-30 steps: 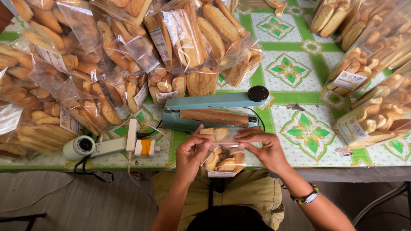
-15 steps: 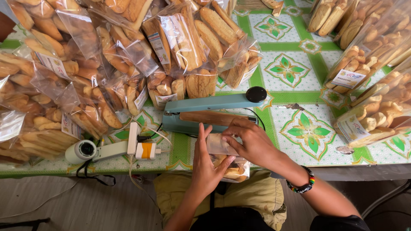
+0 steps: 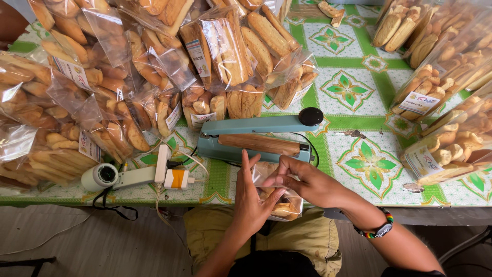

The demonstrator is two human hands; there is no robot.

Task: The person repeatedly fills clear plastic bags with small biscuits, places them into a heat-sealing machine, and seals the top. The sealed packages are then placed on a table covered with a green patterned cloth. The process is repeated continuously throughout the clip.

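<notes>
A clear plastic bag of biscuits [image 3: 281, 208] hangs over the table's near edge, above my lap. My left hand [image 3: 251, 197] holds its left side, fingers straight and pointing up along the bag's open top. My right hand [image 3: 302, 179] pinches the bag's upper edge from the right, just below the teal heat sealer [image 3: 256, 136]. The sealer lies across the table with its brown-padded arm raised and a black knob at its right end. A beaded bracelet is on my right wrist.
Many filled bags of bread sticks and biscuits [image 3: 128, 92] are piled at the left and back. More labelled bags [image 3: 441, 107] lie at the right. A white tape-like device and power plug [image 3: 138, 177] sit left of the sealer on the green patterned tablecloth [image 3: 359, 123].
The bag was held flat in front of me with both hands. Both hands have since shifted to its top edge, closer to the sealer, and my left fingers have straightened upward.
</notes>
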